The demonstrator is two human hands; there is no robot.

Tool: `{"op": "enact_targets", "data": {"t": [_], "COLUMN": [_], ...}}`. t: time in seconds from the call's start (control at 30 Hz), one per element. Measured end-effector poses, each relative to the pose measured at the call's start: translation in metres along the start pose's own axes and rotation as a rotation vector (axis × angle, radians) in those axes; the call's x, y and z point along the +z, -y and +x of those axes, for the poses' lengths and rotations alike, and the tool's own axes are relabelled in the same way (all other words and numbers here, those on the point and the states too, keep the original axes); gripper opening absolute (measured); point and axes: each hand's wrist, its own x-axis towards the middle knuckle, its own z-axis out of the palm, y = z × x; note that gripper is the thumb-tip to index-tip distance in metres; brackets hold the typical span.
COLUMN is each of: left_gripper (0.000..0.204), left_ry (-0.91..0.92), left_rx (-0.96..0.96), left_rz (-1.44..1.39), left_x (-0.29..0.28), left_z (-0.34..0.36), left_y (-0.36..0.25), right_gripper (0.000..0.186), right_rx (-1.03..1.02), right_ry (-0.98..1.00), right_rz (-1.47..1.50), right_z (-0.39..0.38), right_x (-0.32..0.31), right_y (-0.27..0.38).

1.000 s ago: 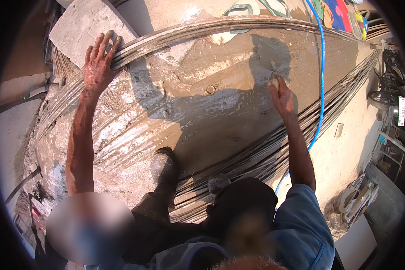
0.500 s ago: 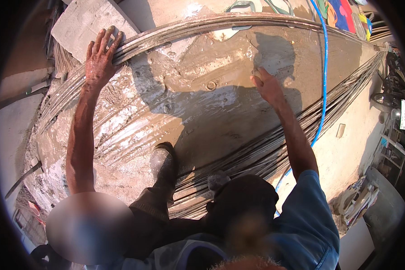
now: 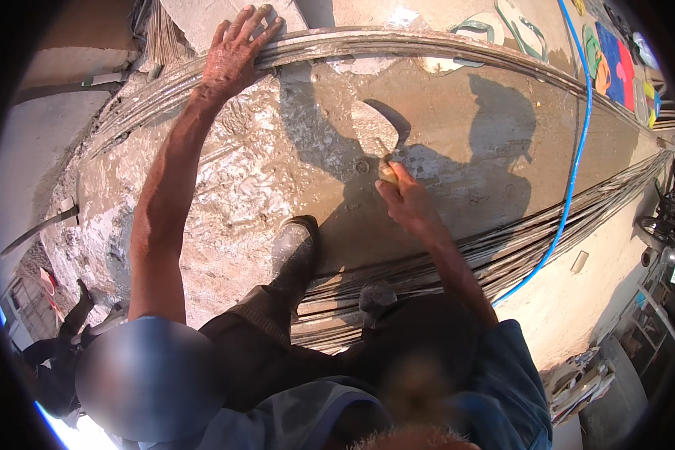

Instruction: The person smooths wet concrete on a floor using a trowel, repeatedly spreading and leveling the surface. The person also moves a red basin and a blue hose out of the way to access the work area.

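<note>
My left hand [image 3: 232, 58] lies with fingers spread over the upper bundle of long mud-coated rods [image 3: 364, 43], beside a pale concrete slab [image 3: 199, 22]. My right hand [image 3: 401, 191] grips the wooden handle of a trowel [image 3: 376, 127], whose broad blade is over wet grey cement [image 3: 240, 142] near the middle. The upper rods curve across the work surface above the blade. My muddy boot [image 3: 292, 251] stands on the cement below the right hand and to its left.
A second bundle of rods [image 3: 592, 199] runs diagonally at lower right, crossed by a blue hose [image 3: 577, 157]. Sandals [image 3: 521, 30] and coloured flip-flops [image 3: 615, 64] lie beyond the upper rods. A motorcycle [image 3: 660, 217] stands at the right edge; a bundle of thin sticks [image 3: 165, 34] is at upper left.
The view has shifted. My left hand sits higher and farther right in the picture. My right hand with the trowel has moved leftward and down, and the blade now shows plainly.
</note>
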Motion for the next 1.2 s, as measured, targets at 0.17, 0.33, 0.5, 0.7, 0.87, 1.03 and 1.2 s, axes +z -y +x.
{"op": "enact_targets", "data": {"t": [0.17, 0.33, 0.5, 0.7, 0.87, 1.03, 1.2], "left_gripper": [0.084, 0.083, 0.080, 0.081, 0.085, 0.086, 0.087], "left_ry": [0.381, 0.343, 0.316, 0.234, 0.265, 0.291, 0.301], "left_rx": [-0.120, -0.076, -0.065, -0.013, -0.015, -0.022, -0.007], "left_rz": [-0.035, -0.030, -0.069, -0.066, -0.066, -0.020, -0.090], "left_x": [-0.042, -0.039, -0.047, -0.038, -0.040, -0.041, -0.052], "left_z": [0.015, 0.018, 0.013, 0.004, 0.004, 0.013, 0.009], "left_y": [-0.018, -0.016, -0.011, -0.005, -0.004, -0.007, -0.009], "right_gripper": [0.048, 0.045, 0.046, 0.041, 0.039, 0.040, 0.044], "right_rx": [0.332, 0.051, -0.255, -0.188, -0.170, -0.256, -0.389], "right_ry": [-0.236, -0.097, 0.304, -0.007, 0.029, 0.204, 0.245], "right_rz": [0.238, 0.019, -0.275, -0.331, -0.424, -0.393, -0.380], "right_z": [0.040, 0.048, 0.023, 0.033, 0.083, 0.084, 0.055], "right_x": [-0.067, 0.032, 0.091, 0.042, 0.051, 0.102, 0.118], "right_y": [-0.028, 0.002, 0.040, 0.040, 0.064, 0.067, 0.075]}}
